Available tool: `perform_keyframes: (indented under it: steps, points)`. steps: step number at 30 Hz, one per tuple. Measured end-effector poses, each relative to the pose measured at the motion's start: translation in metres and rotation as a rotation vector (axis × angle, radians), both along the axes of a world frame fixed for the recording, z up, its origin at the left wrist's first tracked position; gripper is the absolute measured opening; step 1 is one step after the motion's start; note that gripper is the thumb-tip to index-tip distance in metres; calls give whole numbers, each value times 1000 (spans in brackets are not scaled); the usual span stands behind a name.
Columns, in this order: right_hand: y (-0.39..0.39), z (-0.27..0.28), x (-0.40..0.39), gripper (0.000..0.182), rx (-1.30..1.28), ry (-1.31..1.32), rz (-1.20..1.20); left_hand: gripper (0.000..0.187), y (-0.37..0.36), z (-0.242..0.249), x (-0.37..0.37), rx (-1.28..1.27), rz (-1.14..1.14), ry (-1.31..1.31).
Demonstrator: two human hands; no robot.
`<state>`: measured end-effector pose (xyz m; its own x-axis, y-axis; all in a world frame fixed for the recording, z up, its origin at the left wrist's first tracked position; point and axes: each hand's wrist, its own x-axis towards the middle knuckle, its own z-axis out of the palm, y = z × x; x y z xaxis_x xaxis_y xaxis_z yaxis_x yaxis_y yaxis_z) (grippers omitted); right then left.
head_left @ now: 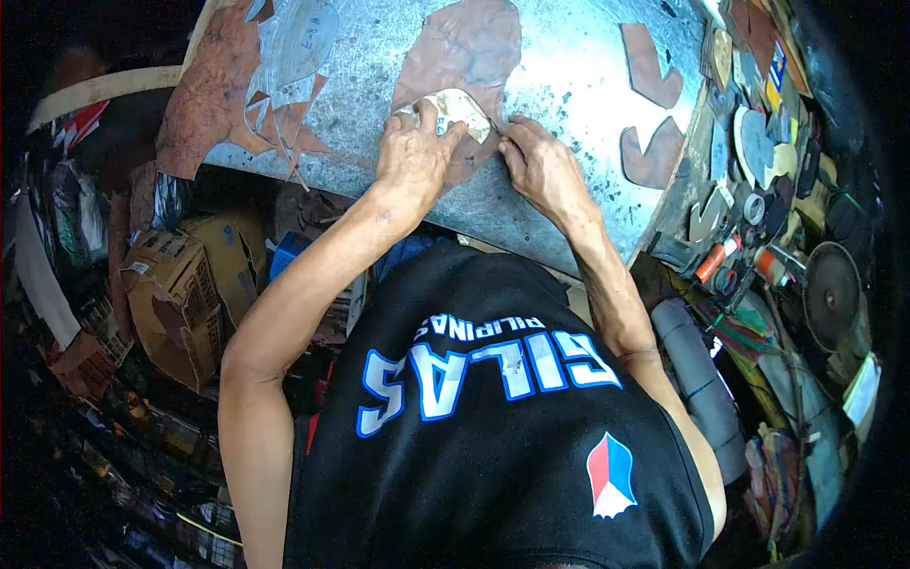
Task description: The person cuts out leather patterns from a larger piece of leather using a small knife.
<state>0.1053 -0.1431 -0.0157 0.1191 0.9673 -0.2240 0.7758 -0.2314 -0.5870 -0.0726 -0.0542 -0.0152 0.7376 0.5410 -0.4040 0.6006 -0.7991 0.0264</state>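
Observation:
A white, stained template (463, 112) with some writing lies on a large piece of brown leather (460, 47). My left hand (415, 156) presses the template down, its fingers bent over the near edge. Close to the template's right corner, my right hand (542, 166) is closed in a pinch. A small dark tip shows at its fingertips, but most of what it grips is hidden. The leather lies on a metal-topped table (559, 223) and comes down between both hands.
Two notched leather pieces (652, 156) (652, 66) lie at the right. Brown leather scraps (213, 95) cover the left side, beside a grey marked sheet (305, 38). Templates, tape and tools crowd the right edge by a round fan-like object (832, 296). Cardboard boxes (171, 284) stand below left.

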Motion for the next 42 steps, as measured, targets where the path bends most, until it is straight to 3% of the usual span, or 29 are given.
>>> perform_keyframes:
  steps: [5,7,20,23,28,34,35,37,42]
  points:
    - [-7,-5,-9,27,-5,30,-88,68,2,-5,-2,-8,-22,-17]
    - [-11,-7,-14,27,54,31,-136,50,4,-4,-4,40,-90,-20]
    - [-16,-1,-70,28,27,60,-602,40,21,-19,-4,59,-312,-30]
    - [-16,-5,-86,29,68,63,-699,46,25,-20,-2,55,-365,-1]
    - [-16,-8,-111,29,68,67,-878,80,32,-17,1,-15,-423,37]
    - [-16,-11,-139,26,87,-14,-950,66,34,-23,1,-22,-464,46]
    - [-17,-10,-146,25,84,-48,-952,66,34,-22,0,-25,-469,40]
    - [-24,-6,-164,25,36,-58,-962,85,35,-22,0,55,-486,20]
    - [-27,2,-183,25,72,-159,-1010,79,40,-18,-7,15,-491,-95]
